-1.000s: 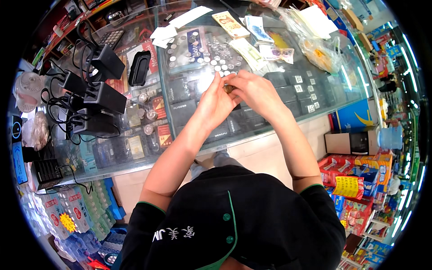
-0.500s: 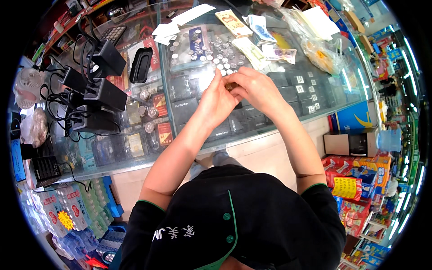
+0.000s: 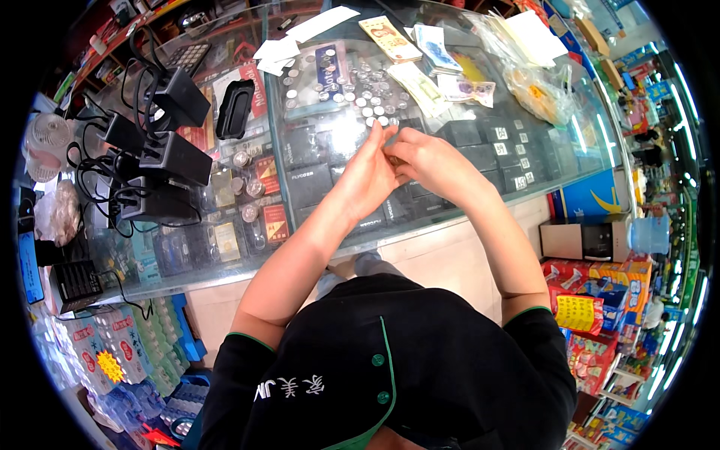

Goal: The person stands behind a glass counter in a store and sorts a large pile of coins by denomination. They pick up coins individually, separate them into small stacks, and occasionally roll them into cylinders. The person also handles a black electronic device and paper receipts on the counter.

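Over the glass counter (image 3: 450,214), my left hand (image 3: 367,178) and my right hand (image 3: 437,161) meet with their fingers curled together. Something small and dark shows between the fingertips, mostly hidden, and I cannot make out its kind. Just beyond my fingertips lie many loose silver coins (image 3: 366,102) scattered on the glass. Farther back are a stack of reddish banknotes (image 3: 390,39), a stack of blue banknotes (image 3: 436,49), greenish banknotes (image 3: 418,88) and a purple banknote (image 3: 469,90).
Black power adapters (image 3: 176,157) with tangled cables stand on the left, near a black oblong tray (image 3: 235,109) and a small fan (image 3: 51,136). A clear plastic bag (image 3: 536,94) lies at the right. Under the glass are dark boxes (image 3: 309,182). White paper slips (image 3: 276,51) rest at the back.
Both hands have shifted slightly nearer and to the right, with the right fingers curled further over. The small brownish thing between them shows less now. The coins and banknotes look unmoved.
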Demonstrator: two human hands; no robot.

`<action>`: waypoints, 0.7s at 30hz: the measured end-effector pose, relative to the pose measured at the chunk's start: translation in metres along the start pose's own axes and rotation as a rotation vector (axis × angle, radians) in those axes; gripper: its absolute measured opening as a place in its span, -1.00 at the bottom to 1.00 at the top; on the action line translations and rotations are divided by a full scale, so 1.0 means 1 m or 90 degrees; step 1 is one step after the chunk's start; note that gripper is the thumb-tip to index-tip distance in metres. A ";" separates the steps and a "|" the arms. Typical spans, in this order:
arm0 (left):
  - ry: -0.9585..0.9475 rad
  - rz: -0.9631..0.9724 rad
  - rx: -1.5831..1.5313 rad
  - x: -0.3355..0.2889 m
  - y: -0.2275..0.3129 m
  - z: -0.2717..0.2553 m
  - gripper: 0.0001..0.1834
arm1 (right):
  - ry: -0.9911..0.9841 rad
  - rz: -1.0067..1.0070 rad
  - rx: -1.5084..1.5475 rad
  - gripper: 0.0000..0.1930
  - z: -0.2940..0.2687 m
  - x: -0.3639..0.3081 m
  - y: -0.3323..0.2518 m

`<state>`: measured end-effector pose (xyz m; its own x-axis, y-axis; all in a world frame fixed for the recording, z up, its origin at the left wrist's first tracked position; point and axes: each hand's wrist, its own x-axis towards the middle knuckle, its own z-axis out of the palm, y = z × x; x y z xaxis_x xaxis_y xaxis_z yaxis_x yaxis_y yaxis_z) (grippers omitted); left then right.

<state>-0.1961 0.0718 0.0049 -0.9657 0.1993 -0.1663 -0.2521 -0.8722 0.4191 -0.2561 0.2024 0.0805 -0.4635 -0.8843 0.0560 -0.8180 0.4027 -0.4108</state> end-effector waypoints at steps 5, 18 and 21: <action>-0.033 -0.031 0.140 -0.006 -0.007 0.010 -0.33 | 0.011 0.000 0.059 -0.77 -0.011 -0.007 0.010; 0.043 0.043 0.283 -0.009 0.007 0.011 -0.51 | 0.108 0.254 -0.067 -0.84 -0.021 -0.033 0.097; 0.046 0.040 0.283 -0.010 0.007 0.013 -0.52 | 0.096 0.271 -0.031 -0.82 -0.024 -0.034 0.096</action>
<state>-0.1892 0.0699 0.0206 -0.9771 0.1064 -0.1842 -0.2107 -0.6024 0.7698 -0.3273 0.2764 0.0611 -0.8034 -0.5949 0.0257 -0.5577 0.7365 -0.3828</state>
